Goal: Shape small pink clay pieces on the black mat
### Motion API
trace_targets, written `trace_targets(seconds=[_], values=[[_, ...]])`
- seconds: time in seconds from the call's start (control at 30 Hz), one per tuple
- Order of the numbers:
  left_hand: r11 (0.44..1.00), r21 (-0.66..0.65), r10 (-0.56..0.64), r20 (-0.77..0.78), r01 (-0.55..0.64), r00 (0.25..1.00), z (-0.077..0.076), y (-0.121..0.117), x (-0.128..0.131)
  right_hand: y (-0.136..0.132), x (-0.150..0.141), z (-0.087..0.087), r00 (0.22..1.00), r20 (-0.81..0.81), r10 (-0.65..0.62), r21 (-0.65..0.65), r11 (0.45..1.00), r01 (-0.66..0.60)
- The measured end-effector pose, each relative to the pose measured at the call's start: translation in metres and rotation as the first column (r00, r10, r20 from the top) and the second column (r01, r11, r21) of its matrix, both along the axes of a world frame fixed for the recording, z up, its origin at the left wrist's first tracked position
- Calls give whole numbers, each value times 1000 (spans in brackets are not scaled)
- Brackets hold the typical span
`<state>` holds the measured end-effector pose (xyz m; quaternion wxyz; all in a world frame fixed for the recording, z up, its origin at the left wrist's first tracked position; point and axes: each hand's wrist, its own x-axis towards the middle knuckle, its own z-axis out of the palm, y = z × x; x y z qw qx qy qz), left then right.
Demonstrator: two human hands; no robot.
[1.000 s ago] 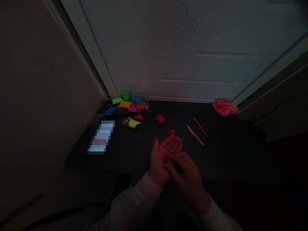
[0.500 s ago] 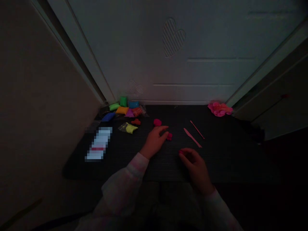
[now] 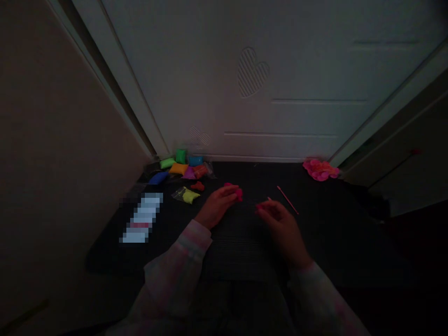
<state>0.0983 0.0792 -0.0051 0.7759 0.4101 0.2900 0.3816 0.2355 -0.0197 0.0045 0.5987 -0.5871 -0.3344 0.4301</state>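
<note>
My left hand (image 3: 217,204) is closed on a small pink clay piece (image 3: 239,195), which pokes out past its fingertips. Just behind those fingers, a rounded pink clay lump (image 3: 227,185) is mostly covered. My right hand (image 3: 282,228) pinches a smaller bit of pink clay (image 3: 258,208) between thumb and forefinger, a short gap from the left. Beyond the right hand only the tip of a pink plastic knife (image 3: 269,199) shows. A thin pink modelling stick (image 3: 287,200) lies to the right of it.
Several bags of coloured clay (image 3: 178,168) are heaped at the back left of the dark table (image 3: 231,254). Closer in are a yellow clay bag (image 3: 189,195) and an orange clay piece (image 3: 198,186). A blurred-out bright rectangle (image 3: 143,217) lies left; a pink flower-like shape (image 3: 320,169) sits back right.
My left hand has closed on the pink clay piece that lay by its fingers. My right hand, still pinching its bit, has moved up and left, covering most of the knife. The view tilted up slightly.
</note>
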Motion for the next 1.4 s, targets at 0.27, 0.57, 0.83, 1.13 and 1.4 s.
trace_targets(seconds=[0.27, 0.57, 0.83, 1.13, 1.4], values=[[966, -259, 97, 317, -12, 943, 4, 0, -4, 44, -10, 6, 995, 83, 61, 135, 988, -72], [966, -259, 44, 242, 21, 969, 6, -7, 4, 33, 1, -2, 989, 149, 12, 219, 975, -45], [979, -171, -73, 213, 110, 974, 4, -8, 2, 27, -3, 7, 977, 210, 29, 221, 972, -77], [986, -98, -116, 188, 136, 975, 5, -7, 1, 27, -4, 6, 972, 232, 42, 213, 973, -93], [986, -83, -127, 195, 145, 973, 6, -8, 1, 27, -3, 5, 965, 256, 50, 208, 973, -105]])
